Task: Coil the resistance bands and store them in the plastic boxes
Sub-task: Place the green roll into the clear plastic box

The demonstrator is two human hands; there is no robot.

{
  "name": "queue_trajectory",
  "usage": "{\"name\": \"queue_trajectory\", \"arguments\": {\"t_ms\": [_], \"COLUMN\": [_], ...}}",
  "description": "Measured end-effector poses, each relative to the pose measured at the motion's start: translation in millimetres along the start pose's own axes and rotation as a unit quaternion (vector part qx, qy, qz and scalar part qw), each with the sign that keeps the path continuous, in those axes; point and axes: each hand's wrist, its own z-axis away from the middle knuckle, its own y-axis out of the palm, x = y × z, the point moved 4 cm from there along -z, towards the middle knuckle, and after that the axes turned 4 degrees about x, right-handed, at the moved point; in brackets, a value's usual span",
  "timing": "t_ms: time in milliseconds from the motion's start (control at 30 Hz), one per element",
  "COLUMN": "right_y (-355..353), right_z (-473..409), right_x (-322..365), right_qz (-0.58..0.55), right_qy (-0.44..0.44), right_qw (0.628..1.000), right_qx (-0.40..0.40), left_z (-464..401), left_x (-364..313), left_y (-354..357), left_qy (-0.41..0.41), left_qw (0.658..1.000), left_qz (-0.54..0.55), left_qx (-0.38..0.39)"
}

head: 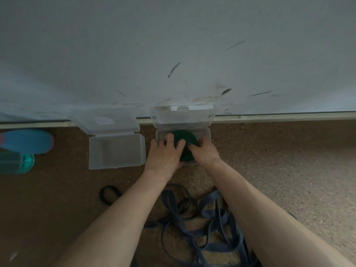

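Both hands' grip holds the green coil (184,140) down in the right box (207,134). Left box (115,151) empty, blue bands (210,226) w/ black loop (108,193) still uncoiled on floor.

Left hand (163,157), right hand (204,151).

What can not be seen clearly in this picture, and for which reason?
- Green coiled band, head view: the left hand and right hand cover its near part, so how tight the coil is stays unknown.
- Right box: its near wall is behind both hands.
- Blue bands: the forearms and the bottom edge cut them off; their number is unclear.
- Teal bottle: cut by the left edge, blurred.
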Motion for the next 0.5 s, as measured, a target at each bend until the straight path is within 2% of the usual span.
{"name": "queue_trajectory", "arguments": {"t_ms": [200,367,500], "right_y": [0,0,0], "right_z": [2,-2,-3], "right_x": [-4,-10,-11], "right_qz": [0.005,-0.034,-0.055], "right_qy": [-0.012,-0.008,-0.018], "right_qw": [1.000,0.999,0.998], "right_qx": [0.001,0.011,-0.029], "left_z": [-7,-8,-9], "left_x": [0,-2,-5], "left_y": [-5,1,3], "left_qy": [-0.037,-0.063,-0.081], "left_qw": [0.999,0.996,0.993], "left_qz": [0.035,0.065,0.082], "left_qx": [0.013,0.015,0.011]}}
